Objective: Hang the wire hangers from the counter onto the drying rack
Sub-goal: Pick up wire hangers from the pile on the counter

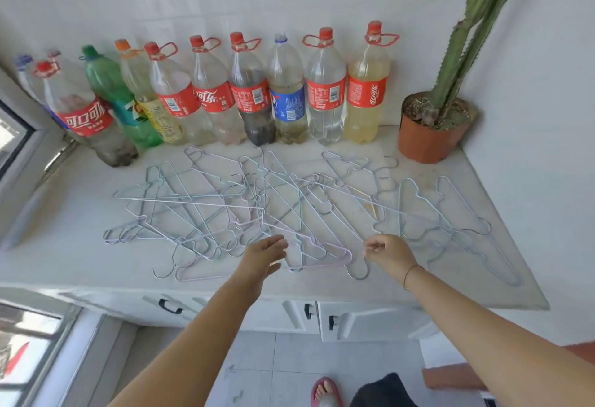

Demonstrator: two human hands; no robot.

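Several pale wire hangers (pixel 283 207) lie tangled flat across the white counter (pixel 64 239), from left of centre out to the right front corner. My left hand (pixel 262 253) reaches over the front of the pile with fingers extended and holds nothing. My right hand (pixel 388 252) hovers over the hangers a little to the right, fingers loosely curled, with nothing visibly between them. A pink hanger (pixel 325 257) lies between the two hands. No drying rack is in view.
A row of several large plastic bottles (pixel 251 91) stands along the white wall at the back. A potted cactus (pixel 433 126) sits at the back right. White cabinet doors (pixel 302 313) are under the counter, a window frame (pixel 19 149) at left, tiled floor below.
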